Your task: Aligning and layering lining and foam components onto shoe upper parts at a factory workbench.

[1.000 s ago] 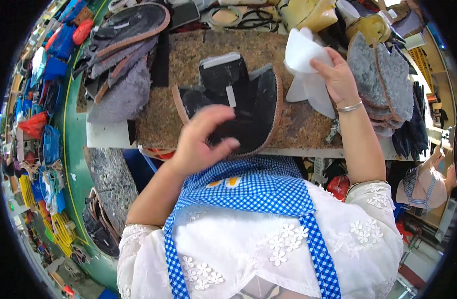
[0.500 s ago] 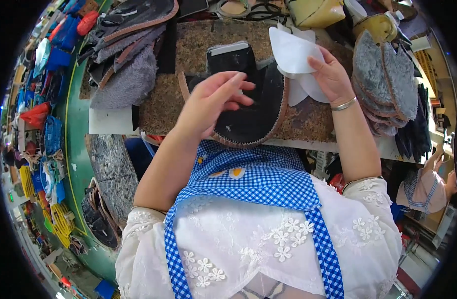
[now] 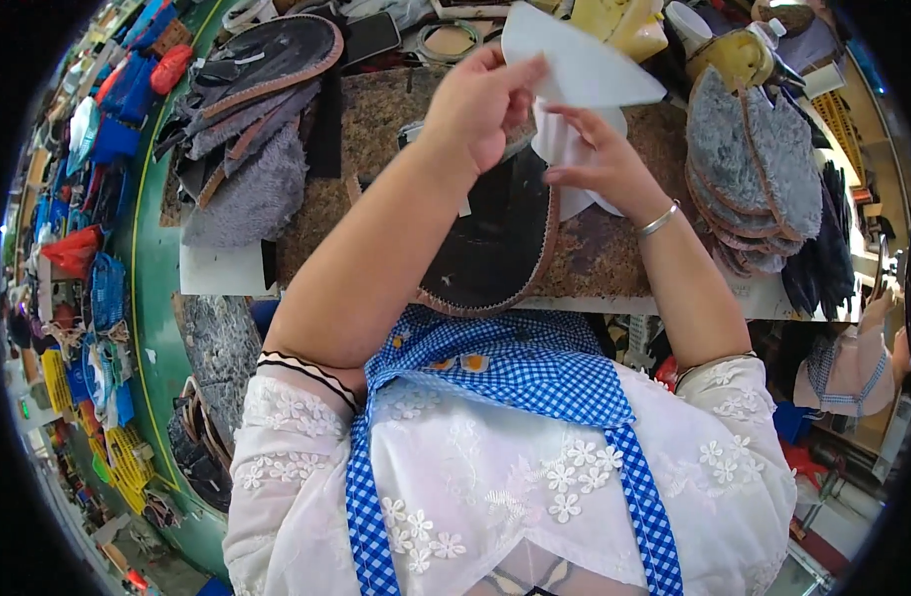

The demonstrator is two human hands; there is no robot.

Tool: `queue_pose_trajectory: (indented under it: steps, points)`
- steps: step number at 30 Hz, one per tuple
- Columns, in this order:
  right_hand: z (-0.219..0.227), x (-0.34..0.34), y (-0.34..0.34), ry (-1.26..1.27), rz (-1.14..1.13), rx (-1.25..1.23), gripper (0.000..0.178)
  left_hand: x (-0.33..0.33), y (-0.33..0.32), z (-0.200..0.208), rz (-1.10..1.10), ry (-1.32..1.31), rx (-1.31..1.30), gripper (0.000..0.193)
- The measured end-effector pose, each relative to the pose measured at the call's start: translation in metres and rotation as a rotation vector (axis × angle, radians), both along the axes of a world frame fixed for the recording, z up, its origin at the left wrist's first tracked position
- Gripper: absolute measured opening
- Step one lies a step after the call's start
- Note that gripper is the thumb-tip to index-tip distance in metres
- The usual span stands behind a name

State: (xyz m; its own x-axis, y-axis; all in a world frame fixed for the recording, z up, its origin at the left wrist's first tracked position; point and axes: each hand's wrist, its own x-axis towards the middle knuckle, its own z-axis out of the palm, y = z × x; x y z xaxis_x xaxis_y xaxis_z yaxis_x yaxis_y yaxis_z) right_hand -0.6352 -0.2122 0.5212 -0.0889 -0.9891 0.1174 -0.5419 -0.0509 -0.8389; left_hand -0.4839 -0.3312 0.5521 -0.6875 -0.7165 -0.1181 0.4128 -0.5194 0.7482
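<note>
Between its thumb and fingers, my left hand (image 3: 475,109) pinches a white, leaf-shaped sheet (image 3: 585,62) by its near left edge. The sheet is raised over the work board. Just below it, my right hand (image 3: 609,164) holds more thin white pieces (image 3: 563,141) between thumb and fingers; how many cannot be made out. A black shoe upper piece (image 3: 490,243) with a brown stitched rim lies in front of me, rounded end toward my body. My left forearm and hand hide part of it.
Under the work lies a worn brown board (image 3: 605,258). Dark and grey fleecy pieces (image 3: 247,179) are heaped at left; a stack of grey fleece pieces (image 3: 763,159) stands at right. Behind are a roll of tape (image 3: 448,42) and yellow containers (image 3: 739,58). Another person (image 3: 843,372) is at far right.
My left hand has moved up and right from over the black piece and now grips one white sheet, lifted away from the others. My right hand has shifted slightly left and down.
</note>
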Motion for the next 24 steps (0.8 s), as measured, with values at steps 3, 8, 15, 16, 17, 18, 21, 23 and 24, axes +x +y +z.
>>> queue_pose_trajectory:
  steps: [3, 8, 15, 16, 17, 18, 21, 23, 24]
  points:
    - [-0.016, 0.005, -0.010, 0.333, -0.012, -0.111, 0.047, 0.022, 0.001, 0.022, -0.016, 0.220, -0.112, 0.017]
    - [-0.016, -0.007, -0.014, 0.297, -0.209, -0.118, 0.039, 0.074, 0.031, 0.052, 0.216, 0.178, -0.389, 0.018]
    - [0.027, 0.060, 0.041, -0.607, 0.019, 0.208, 0.020, 0.139, 0.101, -0.011, -0.086, -0.473, -0.194, 0.021]
    - [0.020, 0.060, 0.044, -0.544, 0.022, 0.269, 0.017, 0.144, 0.108, -0.014, 0.003, -0.556, -0.206, 0.025]
    - [0.014, 0.061, 0.047, -0.478, 0.023, 0.328, 0.014, 0.149, 0.106, -0.025, 0.000, -0.552, -0.205, 0.025]
    - [0.009, 0.061, 0.050, -0.450, 0.009, 0.378, 0.016, 0.157, 0.102, -0.037, 0.044, -0.583, -0.269, 0.027]
    - [-0.005, 0.066, 0.056, -0.200, 0.043, 0.279, 0.017, 0.164, 0.105, -0.050, 0.096, -0.649, -0.351, 0.030]
    - [0.000, 0.070, 0.054, -0.125, 0.053, 0.311, 0.016, 0.166, 0.108, -0.057, 0.131, -0.796, -0.597, 0.031]
    - [0.002, 0.072, 0.053, -0.075, 0.046, 0.300, 0.017, 0.165, 0.108, -0.053, 0.124, -0.891, -0.652, 0.035]
